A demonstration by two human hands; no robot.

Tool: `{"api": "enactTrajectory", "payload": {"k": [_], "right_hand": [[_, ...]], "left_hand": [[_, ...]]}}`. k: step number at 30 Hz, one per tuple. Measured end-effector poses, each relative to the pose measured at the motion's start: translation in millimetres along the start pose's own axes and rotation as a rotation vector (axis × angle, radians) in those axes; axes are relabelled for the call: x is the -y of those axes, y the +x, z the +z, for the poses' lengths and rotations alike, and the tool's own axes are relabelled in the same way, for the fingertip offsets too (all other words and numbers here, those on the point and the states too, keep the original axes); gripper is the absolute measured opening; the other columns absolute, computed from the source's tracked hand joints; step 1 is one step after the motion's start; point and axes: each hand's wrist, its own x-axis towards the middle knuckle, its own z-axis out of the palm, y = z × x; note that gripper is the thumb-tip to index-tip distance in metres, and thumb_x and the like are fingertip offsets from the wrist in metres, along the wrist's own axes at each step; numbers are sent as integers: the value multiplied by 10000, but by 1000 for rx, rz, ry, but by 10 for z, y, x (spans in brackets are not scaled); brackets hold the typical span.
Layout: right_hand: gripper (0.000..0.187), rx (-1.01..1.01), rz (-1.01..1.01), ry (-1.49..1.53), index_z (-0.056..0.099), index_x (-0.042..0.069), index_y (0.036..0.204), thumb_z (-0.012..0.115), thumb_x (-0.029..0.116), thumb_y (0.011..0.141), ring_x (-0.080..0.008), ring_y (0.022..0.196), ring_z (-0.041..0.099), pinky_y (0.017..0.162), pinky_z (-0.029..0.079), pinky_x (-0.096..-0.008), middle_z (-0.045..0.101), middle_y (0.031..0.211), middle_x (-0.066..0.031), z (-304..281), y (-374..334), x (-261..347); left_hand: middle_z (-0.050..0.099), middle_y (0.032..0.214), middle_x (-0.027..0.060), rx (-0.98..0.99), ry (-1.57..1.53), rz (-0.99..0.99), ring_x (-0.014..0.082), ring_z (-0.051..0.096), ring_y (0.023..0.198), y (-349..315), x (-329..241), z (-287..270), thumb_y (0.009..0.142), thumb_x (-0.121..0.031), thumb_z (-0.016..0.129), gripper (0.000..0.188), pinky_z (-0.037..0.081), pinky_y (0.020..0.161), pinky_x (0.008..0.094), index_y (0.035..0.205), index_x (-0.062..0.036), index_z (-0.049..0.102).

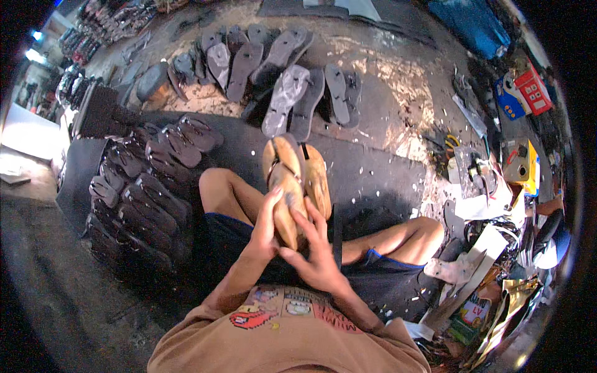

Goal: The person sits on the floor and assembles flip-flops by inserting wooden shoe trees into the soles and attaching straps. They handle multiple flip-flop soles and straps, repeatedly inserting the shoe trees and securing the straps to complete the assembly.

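1. A small floor-level workshop for making sandals, laid out around a dark mat [373, 163].
2. Loose grey soles [245, 71] lie along the mat's far edge.
3. Strapped dark sandals [152, 202] are grouped at its left.
4. Wooden foot shapes [318, 180] are held above it.
5. Pale scraps [353, 200] dot it.
6. Boxes [533, 92] and clutter crowd the floor to its right.

Dark sandals [154, 205] lie clustered at left, while a red box [533, 93] touches a blue box [512, 109].
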Motion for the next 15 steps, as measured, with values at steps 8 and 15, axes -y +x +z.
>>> {"api": "enactTrajectory", "payload": {"k": [8,15], "right_hand": [[500,18,450,523,665,-26,1299,435,401,1178,-132,1035,601,921,506,-309,730,1098,-75,-200,2,-397],[322,101,549,1123,600,112,927,568,357,1134,-33,482,291,401,224,-223,423,661,80,-402,-120,-211]], "left_hand": [[699,1314,137,240,-56,-36,232,705,1161,-374,9,83,1035,-669,511,802,557,1036,397,1489,-8,520],[724,1271,139,347,-78,-99,270,723,1116,-394,92,-116,1028,-700,487,806,570,1007,459,1436,-10,573]]}}
